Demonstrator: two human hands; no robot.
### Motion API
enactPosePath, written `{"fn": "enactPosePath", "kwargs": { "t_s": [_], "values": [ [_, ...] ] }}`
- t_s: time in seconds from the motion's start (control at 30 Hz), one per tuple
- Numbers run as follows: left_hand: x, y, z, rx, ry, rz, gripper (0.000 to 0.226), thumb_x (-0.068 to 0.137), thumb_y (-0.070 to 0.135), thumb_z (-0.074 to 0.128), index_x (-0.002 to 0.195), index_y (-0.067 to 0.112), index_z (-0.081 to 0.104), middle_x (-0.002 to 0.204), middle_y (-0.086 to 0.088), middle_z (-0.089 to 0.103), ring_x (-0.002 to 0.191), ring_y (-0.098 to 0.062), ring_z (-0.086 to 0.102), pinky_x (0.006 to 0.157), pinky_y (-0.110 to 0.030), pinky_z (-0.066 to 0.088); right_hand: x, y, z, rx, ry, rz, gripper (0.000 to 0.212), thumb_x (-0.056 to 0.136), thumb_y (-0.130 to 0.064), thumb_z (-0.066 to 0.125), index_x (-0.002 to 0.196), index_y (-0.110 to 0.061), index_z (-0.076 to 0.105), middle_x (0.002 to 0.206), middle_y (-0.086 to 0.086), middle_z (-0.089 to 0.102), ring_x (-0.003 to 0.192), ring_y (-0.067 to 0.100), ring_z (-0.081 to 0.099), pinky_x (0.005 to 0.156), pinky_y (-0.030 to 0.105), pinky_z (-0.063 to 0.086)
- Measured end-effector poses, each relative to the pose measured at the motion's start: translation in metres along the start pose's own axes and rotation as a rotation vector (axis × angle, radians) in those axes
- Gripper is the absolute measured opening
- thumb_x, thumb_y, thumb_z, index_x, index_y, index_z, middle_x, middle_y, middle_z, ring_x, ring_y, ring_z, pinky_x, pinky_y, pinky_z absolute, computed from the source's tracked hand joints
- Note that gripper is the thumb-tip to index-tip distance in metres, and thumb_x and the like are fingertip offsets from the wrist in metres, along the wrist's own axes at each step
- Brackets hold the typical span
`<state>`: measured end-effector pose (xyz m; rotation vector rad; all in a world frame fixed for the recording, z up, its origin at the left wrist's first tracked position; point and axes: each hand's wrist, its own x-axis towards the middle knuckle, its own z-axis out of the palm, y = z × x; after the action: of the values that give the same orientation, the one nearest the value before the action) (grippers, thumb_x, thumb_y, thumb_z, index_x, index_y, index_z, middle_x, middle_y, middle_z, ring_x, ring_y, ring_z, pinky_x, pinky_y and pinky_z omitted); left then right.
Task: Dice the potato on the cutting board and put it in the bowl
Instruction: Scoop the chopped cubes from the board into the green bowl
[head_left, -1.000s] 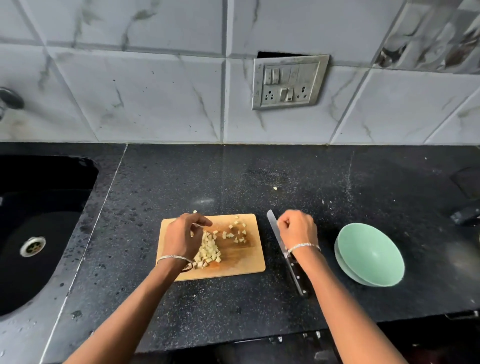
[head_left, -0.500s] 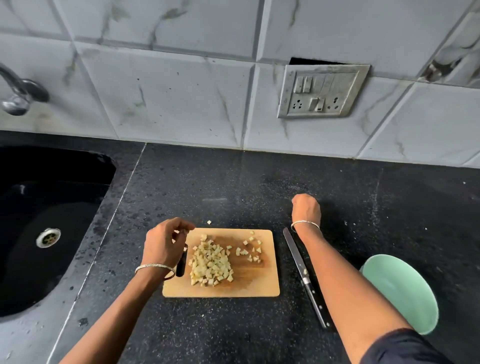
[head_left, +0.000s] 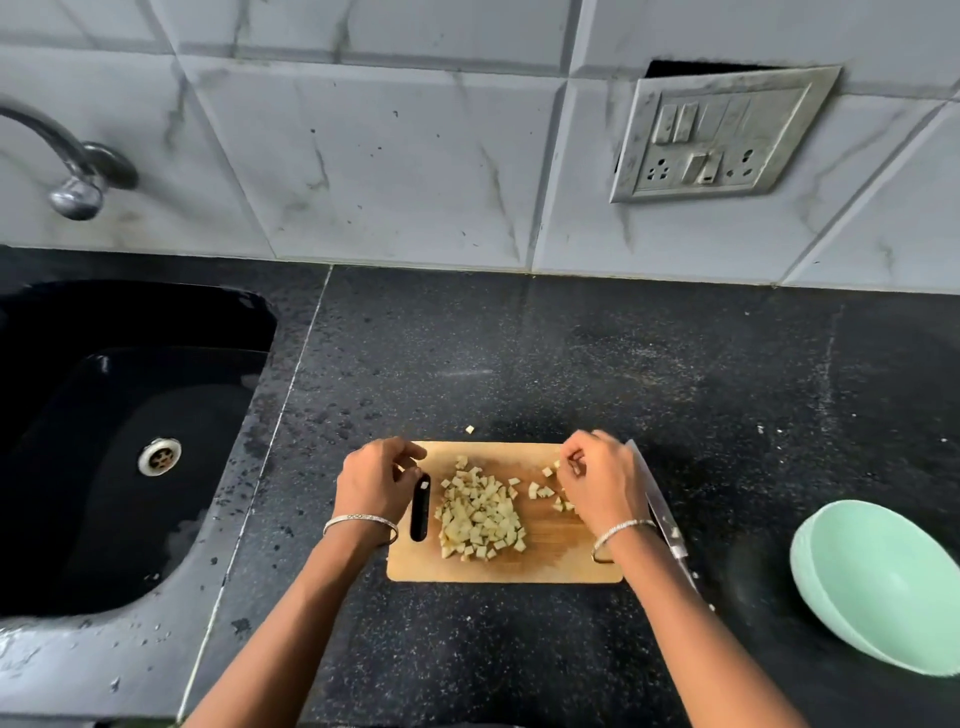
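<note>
Most of the diced potato lay heaped on the cutting board, between both hands. The left hand curled loosely, gripping nothing visible. The right hand curled over stray cubes, grip unclear. Sweeping strays into the heap would ease moving everything to the bowl, well right of the fingers.

Dim, soft overhead light, faint sheen on the dark countertop, wide-angle bending at the edges.
</note>
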<state>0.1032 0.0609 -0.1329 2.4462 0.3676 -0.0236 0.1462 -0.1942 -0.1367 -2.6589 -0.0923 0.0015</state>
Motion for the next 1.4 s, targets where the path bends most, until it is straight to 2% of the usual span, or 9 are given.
{"fn": "enactPosePath", "kwargs": {
  "t_s": [0.3, 0.47, 0.63, 0.77, 0.93, 1.03, 1.17, 1.27, 1.4],
  "values": [
    [0.001, -0.010, 0.010, 0.155, -0.074, 0.069, 0.009, 0.080, 0.022, 0.073, 0.089, 0.023, 0.073, 0.091, 0.002, 0.063, 0.087, -0.019, 0.060, 0.069, -0.030, 0.046, 0.020, -0.052, 0.009, 0.091, -0.042, -0.061, 0.014, 0.087, -0.012, 0.064, 0.089, -0.023, 0.072, 0.093, -0.009, 0.067, 0.086, 0.011, 0.058, 0.077, 0.022, 0.044],
    [0.002, -0.013, 0.016, 0.169, -0.082, 0.120, 0.007, 0.084, 0.018, 0.064, 0.088, 0.017, 0.070, 0.092, 0.000, 0.060, 0.085, -0.024, 0.062, 0.069, -0.033, 0.048, 0.045, -0.087, 0.038, 0.025, -0.165, -0.166, 0.017, 0.088, -0.017, 0.067, 0.104, -0.018, 0.072, 0.104, 0.000, 0.067, 0.095, 0.019, 0.063, 0.086, 0.034, 0.052],
    [-0.005, -0.016, 0.010, 0.062, -0.041, 0.082, 0.005, 0.081, 0.023, 0.066, 0.083, 0.019, 0.063, 0.085, 0.006, 0.060, 0.079, -0.017, 0.057, 0.064, -0.030, 0.042, 0.039, -0.103, 0.053, -0.244, -0.201, -0.267, 0.028, 0.087, 0.007, 0.048, 0.101, -0.007, 0.068, 0.101, 0.009, 0.064, 0.098, 0.027, 0.060, 0.075, 0.032, 0.049],
    [-0.017, -0.020, 0.012, -0.061, -0.068, 0.089, 0.010, 0.078, 0.024, 0.072, 0.080, 0.026, 0.063, 0.078, 0.012, 0.065, 0.070, -0.008, 0.060, 0.066, -0.030, 0.050, 0.031, -0.103, 0.051, -0.290, -0.165, -0.298, 0.025, 0.087, 0.010, 0.047, 0.094, -0.005, 0.065, 0.097, 0.009, 0.062, 0.095, 0.027, 0.058, 0.069, 0.030, 0.044],
    [-0.022, -0.011, 0.020, -0.105, -0.081, 0.180, 0.008, 0.079, 0.024, 0.073, 0.085, 0.027, 0.068, 0.080, 0.013, 0.064, 0.071, -0.006, 0.059, 0.067, -0.027, 0.050, 0.033, -0.083, 0.024, -0.024, 0.067, -0.088, 0.019, 0.085, 0.001, 0.062, 0.091, -0.010, 0.076, 0.093, 0.003, 0.069, 0.083, 0.022, 0.066, 0.076, 0.030, 0.055],
    [-0.024, -0.007, 0.026, -0.110, -0.100, 0.209, 0.009, 0.081, 0.024, 0.073, 0.089, 0.026, 0.073, 0.083, 0.011, 0.064, 0.073, -0.007, 0.059, 0.068, -0.023, 0.049, 0.011, -0.055, 0.009, 0.008, 0.066, 0.013, 0.017, 0.082, -0.002, 0.068, 0.077, -0.016, 0.075, 0.085, -0.002, 0.068, 0.076, 0.016, 0.064, 0.073, 0.033, 0.057],
    [-0.025, -0.009, 0.026, -0.187, -0.112, 0.227, 0.012, 0.080, 0.021, 0.076, 0.091, 0.025, 0.074, 0.086, 0.012, 0.068, 0.075, -0.001, 0.062, 0.070, -0.015, 0.048, -0.022, -0.032, 0.003, 0.014, -0.068, 0.004, 0.012, 0.084, -0.011, 0.071, 0.085, -0.021, 0.077, 0.093, -0.011, 0.071, 0.085, 0.007, 0.064, 0.078, 0.008, 0.046],
    [-0.026, -0.011, 0.023, -0.255, -0.145, 0.227, 0.017, 0.078, 0.016, 0.077, 0.093, 0.024, 0.074, 0.084, 0.012, 0.069, 0.075, 0.001, 0.063, 0.068, -0.007, 0.046, -0.028, -0.023, -0.003, 0.148, -0.044, 0.010, 0.014, 0.082, -0.011, 0.072, 0.085, -0.024, 0.077, 0.089, -0.014, 0.073, 0.082, 0.000, 0.066, 0.077, 0.012, 0.049],
    [-0.023, -0.008, 0.015, -0.344, -0.178, 0.194, 0.026, 0.074, 0.015, 0.081, 0.095, 0.027, 0.072, 0.082, 0.009, 0.069, 0.072, -0.002, 0.065, 0.064, -0.010, 0.050, -0.022, -0.005, -0.006, 0.108, 0.086, 0.127, 0.017, 0.088, -0.010, 0.063, 0.097, -0.021, 0.072, 0.095, -0.006, 0.070, 0.086, 0.011, 0.065, 0.071, 0.017, 0.046]
  ]
}}
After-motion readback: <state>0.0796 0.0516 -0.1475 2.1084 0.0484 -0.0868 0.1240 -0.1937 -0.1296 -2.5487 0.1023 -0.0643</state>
